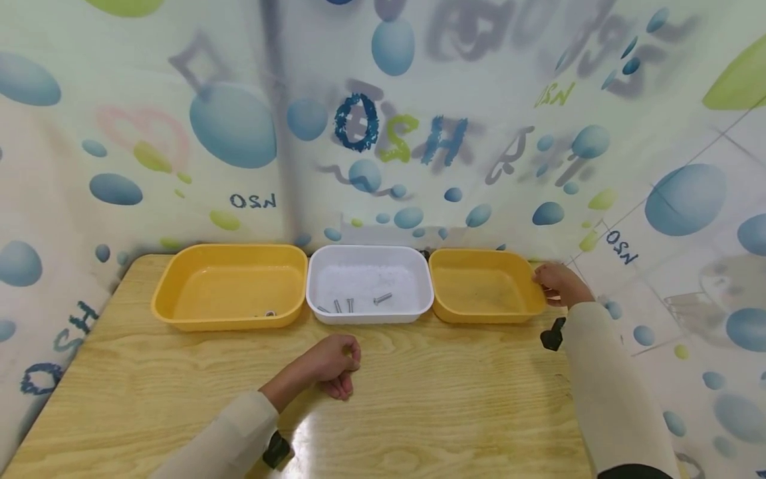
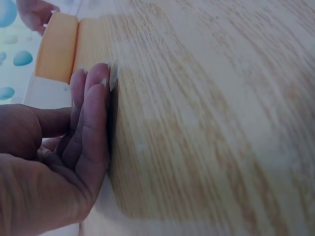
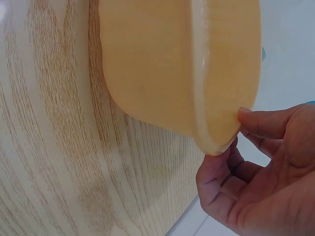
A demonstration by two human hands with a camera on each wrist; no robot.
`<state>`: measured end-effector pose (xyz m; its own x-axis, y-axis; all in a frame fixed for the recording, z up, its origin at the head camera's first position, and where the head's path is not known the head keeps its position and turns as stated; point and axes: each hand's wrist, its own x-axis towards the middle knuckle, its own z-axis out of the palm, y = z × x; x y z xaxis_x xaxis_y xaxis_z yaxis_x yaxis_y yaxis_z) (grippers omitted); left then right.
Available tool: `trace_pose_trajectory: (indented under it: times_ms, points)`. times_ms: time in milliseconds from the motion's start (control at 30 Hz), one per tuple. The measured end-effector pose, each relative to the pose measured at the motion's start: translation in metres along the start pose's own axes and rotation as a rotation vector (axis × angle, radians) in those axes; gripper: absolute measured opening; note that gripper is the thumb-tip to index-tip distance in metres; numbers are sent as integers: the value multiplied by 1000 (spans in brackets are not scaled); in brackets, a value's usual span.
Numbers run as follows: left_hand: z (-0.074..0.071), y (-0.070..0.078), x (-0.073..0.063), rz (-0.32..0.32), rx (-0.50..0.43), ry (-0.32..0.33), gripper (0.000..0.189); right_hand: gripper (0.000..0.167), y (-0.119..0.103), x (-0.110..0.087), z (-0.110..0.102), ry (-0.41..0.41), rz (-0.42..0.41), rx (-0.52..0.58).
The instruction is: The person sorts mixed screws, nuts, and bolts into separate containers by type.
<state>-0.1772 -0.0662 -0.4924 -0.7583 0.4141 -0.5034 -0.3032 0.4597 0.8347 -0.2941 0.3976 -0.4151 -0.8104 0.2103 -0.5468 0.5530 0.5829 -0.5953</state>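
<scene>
My right hand [image 1: 561,285] pinches the right rim of a yellow plastic tray [image 1: 486,283] at the right end of a row of three. In the right wrist view, the thumb lies over the rim and curled fingers sit beneath it, at a corner of the yellow tray [image 3: 147,64]. Nothing shows inside this tray. My left hand [image 1: 336,366] rests on the table in front of the white tray [image 1: 371,266], fingers loosely bent and holding nothing. Several silver bolts [image 1: 350,305] lie in the white tray.
A larger yellow tray [image 1: 230,276] stands at the left, with a few small metal nuts [image 1: 270,313] near its front wall. All three trays sit along the back of the wooden table [image 1: 455,392]. A patterned curtain [image 1: 239,126] hangs behind and at both sides.
</scene>
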Motion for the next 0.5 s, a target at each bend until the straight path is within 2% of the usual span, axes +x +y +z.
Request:
trace_pose_trajectory:
  times_ms: [367,500]
  points:
    - [1,4,-3,6,18,16,7,37,0,-1,-1,-2,-15,-11]
    - [1,7,-5,44,14,14,6,36,-1,-2,-1,-1,-7,-38]
